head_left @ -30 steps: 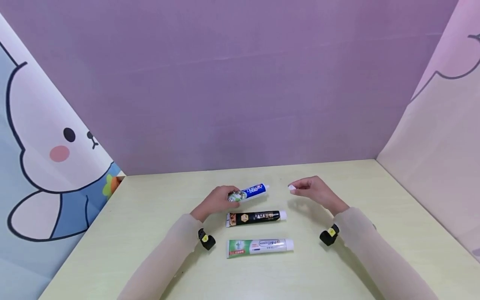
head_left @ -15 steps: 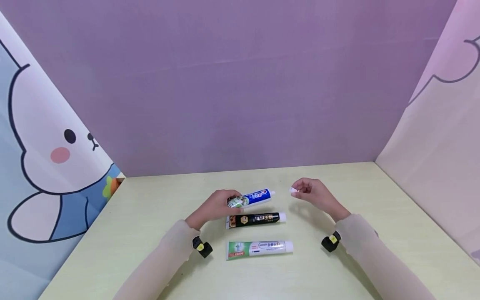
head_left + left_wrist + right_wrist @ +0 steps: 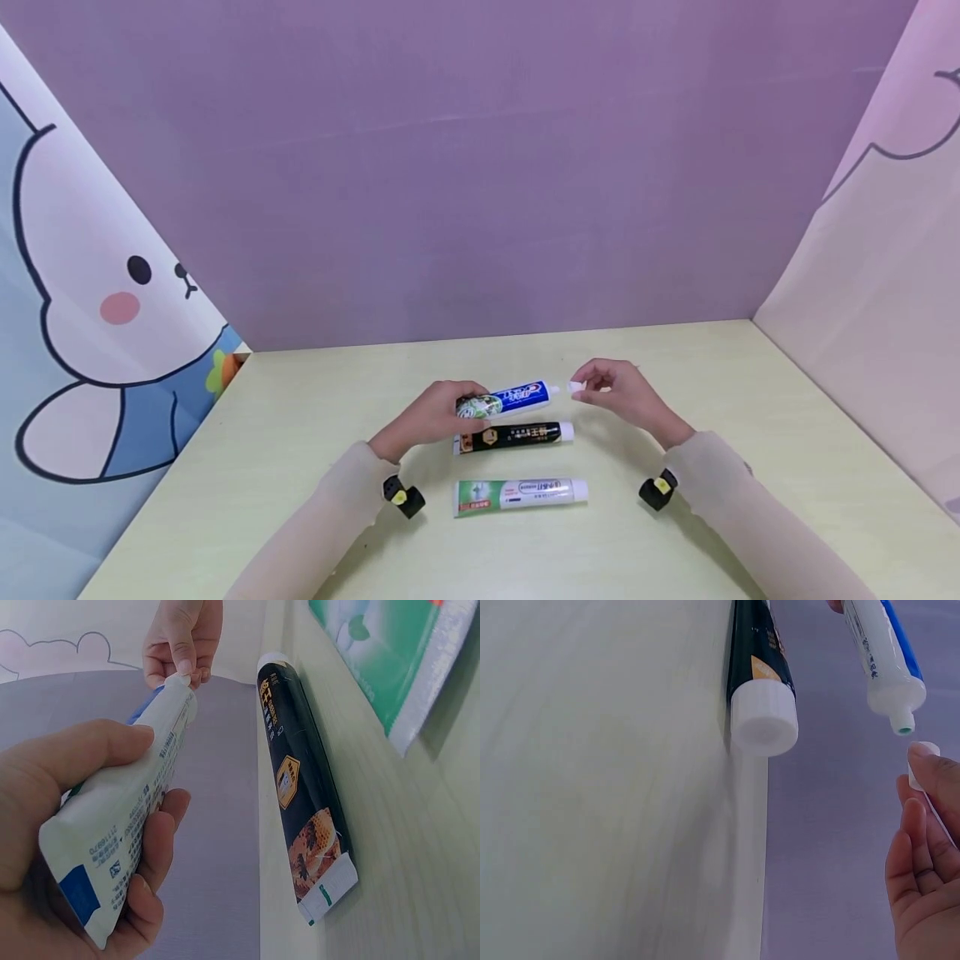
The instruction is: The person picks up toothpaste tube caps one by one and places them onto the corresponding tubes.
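My left hand [image 3: 437,410] grips a blue and white toothpaste tube [image 3: 525,396] by its tail half, thumb on one side and fingers curled round the other. In the right wrist view the tube's bare nozzle [image 3: 903,724] shows a greenish opening. Between thumb and fingertips, my right hand [image 3: 621,392] pinches a small white cap [image 3: 575,387]. The cap is a short gap from the nozzle, roughly in line with it. Below the held tube, a black toothpaste tube [image 3: 517,437] lies on the table with its white cap [image 3: 763,718] on.
A green and white toothpaste tube [image 3: 521,496] lies capped on the pale wooden table [image 3: 525,554], nearest the person. Behind the table stands a purple wall panel [image 3: 480,167]. Cartoon-printed panels [image 3: 97,275] flank the left and right sides.
The toothpaste tube in my left hand has moved right and slightly toward the person. My right hand has lately shifted left with the cap, narrowing the gap to the nozzle.
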Demonstrator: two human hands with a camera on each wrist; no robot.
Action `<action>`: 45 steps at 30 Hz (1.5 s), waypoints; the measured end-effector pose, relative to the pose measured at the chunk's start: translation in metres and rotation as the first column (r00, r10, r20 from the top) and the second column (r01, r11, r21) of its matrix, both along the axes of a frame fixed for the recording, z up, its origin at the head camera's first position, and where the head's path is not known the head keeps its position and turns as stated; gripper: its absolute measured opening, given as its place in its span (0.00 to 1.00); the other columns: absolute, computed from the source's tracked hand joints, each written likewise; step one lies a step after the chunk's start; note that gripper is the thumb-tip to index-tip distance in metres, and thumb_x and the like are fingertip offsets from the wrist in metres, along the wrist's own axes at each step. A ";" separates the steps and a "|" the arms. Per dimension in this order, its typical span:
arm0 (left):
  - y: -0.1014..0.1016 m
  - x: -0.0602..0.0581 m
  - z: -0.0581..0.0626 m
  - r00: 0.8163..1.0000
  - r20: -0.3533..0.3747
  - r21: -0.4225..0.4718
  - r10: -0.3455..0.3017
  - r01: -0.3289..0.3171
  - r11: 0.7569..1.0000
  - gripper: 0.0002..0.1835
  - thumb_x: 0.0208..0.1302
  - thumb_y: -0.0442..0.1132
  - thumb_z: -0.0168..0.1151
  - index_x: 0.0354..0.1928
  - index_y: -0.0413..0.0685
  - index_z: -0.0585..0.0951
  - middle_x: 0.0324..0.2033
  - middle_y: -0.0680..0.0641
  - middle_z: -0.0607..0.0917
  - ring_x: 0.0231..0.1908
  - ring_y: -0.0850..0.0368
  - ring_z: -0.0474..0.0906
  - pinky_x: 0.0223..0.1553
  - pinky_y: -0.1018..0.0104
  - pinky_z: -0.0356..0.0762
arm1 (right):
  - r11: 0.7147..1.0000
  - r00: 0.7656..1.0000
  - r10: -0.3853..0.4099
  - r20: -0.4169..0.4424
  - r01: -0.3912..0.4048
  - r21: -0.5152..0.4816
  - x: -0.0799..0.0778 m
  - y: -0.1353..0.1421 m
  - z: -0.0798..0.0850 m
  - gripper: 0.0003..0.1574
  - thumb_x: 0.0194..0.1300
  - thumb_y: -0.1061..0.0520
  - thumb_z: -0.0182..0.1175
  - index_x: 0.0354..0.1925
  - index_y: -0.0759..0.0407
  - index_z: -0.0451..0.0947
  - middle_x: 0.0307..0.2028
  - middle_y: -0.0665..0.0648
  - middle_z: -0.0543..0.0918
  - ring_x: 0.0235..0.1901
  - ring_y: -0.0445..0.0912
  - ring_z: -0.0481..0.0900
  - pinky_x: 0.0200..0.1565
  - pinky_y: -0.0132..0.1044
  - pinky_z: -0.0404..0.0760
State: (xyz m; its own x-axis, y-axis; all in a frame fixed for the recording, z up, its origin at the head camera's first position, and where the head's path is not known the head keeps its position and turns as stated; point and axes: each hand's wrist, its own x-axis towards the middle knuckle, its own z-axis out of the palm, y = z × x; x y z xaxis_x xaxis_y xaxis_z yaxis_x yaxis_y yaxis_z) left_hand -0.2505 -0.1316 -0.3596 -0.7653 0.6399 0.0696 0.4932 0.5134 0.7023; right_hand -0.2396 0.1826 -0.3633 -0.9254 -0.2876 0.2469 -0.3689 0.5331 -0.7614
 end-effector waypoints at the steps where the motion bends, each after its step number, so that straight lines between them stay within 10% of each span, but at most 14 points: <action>1: 0.000 0.000 0.000 1.000 0.001 0.005 -0.006 0.006 1.000 0.21 0.58 0.41 0.66 0.52 0.42 0.78 0.40 0.50 0.83 0.34 0.61 0.75 0.37 0.67 0.75 | 1.000 1.000 0.006 -0.003 -0.006 0.001 0.000 -0.001 0.000 0.11 0.55 0.63 0.68 0.37 0.65 0.80 0.27 0.52 0.79 0.27 0.41 0.75 0.32 0.32 0.75; 45: 0.002 -0.001 0.007 0.994 0.037 0.032 -0.102 0.101 0.994 0.20 0.59 0.40 0.66 0.52 0.42 0.79 0.40 0.50 0.83 0.33 0.61 0.75 0.37 0.68 0.75 | 0.997 0.996 0.082 -0.027 -0.082 -0.013 0.006 -0.009 0.004 0.08 0.53 0.64 0.69 0.33 0.58 0.80 0.35 0.53 0.84 0.35 0.42 0.78 0.51 0.50 0.75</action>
